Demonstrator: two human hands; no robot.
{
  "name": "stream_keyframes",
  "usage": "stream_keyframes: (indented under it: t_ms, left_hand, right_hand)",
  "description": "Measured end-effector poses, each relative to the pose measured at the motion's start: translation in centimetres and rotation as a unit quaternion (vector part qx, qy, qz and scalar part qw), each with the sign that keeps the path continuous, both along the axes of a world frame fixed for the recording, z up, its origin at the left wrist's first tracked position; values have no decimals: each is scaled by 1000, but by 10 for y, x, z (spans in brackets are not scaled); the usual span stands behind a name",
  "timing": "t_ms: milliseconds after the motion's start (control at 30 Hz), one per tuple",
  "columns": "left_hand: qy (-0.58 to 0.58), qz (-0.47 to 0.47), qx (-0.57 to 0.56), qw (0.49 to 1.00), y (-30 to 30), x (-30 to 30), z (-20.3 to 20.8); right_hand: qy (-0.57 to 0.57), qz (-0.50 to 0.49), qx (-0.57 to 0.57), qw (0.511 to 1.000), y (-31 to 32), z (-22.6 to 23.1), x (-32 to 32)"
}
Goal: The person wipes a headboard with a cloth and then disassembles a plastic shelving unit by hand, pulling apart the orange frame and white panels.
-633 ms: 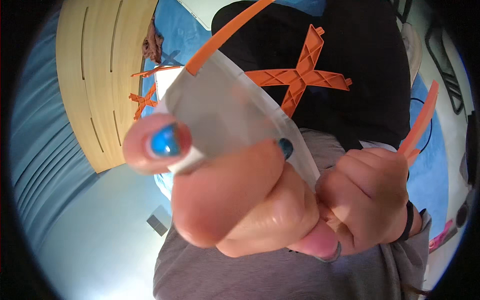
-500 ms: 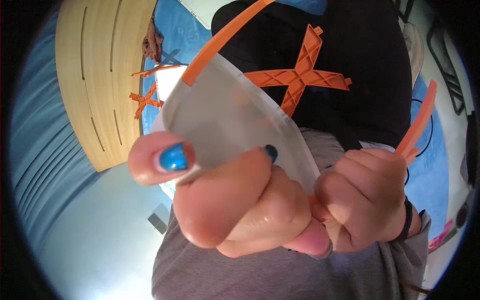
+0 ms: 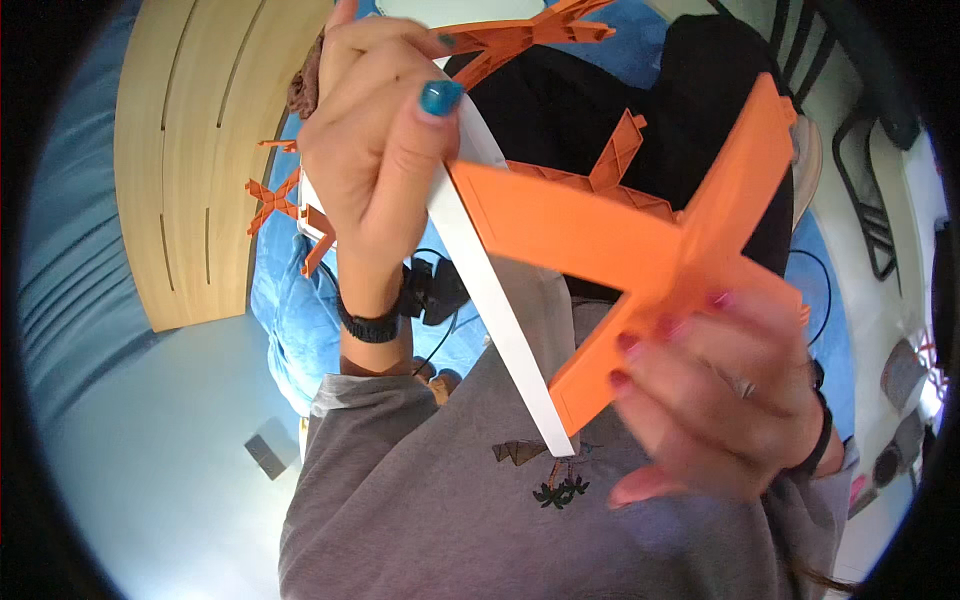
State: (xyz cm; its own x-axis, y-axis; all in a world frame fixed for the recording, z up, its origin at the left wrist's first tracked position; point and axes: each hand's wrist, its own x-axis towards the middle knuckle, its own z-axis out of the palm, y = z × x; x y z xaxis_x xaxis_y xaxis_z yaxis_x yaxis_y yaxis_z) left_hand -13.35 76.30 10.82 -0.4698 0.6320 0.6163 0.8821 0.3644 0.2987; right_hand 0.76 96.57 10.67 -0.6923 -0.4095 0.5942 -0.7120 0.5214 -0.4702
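My left hand (image 3: 375,150), with blue nails, is closed around the upper end of a white panel (image 3: 505,330), tilted in front of my chest. A large orange cross-shaped piece (image 3: 680,250) meets the panel's edge with two of its arms. My right hand (image 3: 720,400), slightly blurred, lies with fingers stretched on this piece's lower part, the thumb standing apart. Another orange cross piece (image 3: 500,45) appears beyond my left hand, at the panel's far side. A ribbed orange cross piece (image 3: 618,150) shows behind the large one, partly hidden.
My legs in black trousers (image 3: 700,60) rest on a blue cover (image 3: 300,330). At left, more orange pieces (image 3: 275,205) lie beside a slatted wooden board (image 3: 190,160). A black device with a cable (image 3: 435,290) sits by my left wrist. A black metal frame (image 3: 865,190) stands at right.
The panel has swung round and moved away from the camera, its white edge now in view. My left hand went up to its top end; my right hand now touches the cross piece's flat face.
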Motion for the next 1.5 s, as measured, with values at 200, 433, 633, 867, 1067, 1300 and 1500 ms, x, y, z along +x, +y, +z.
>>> stream_keyframes:
  t_ms: [200,433,633,867,1067,1300,1500]
  left_hand:
    - [95,69,34,993,-25,32,-27]
    - [118,-8,288,950,21,106,-36]
    - [37,9,287,957,24,105,-48]
    - [-3,-120,223,967,19,96,-51]
    - [-33,-126,134,982,8,95,-47]
    - [71,-124,222,965,18,95,-55]
    - [61,-42,268,961,21,90,-47]
  right_hand:
    - [39,13,65,997,-32,-30,15]
    - [117,-10,55,992,-52,-33,-3]
    - [32,-20,-74,997,-51,-41,-2]
    - [81,85,29,993,-29,-50,-5]
    - [120,115,11,986,-25,-57,-14]
    - [128,169,-100,972,-28,-61,-24]
    - [94,136,-102,981,-35,-42,-36]
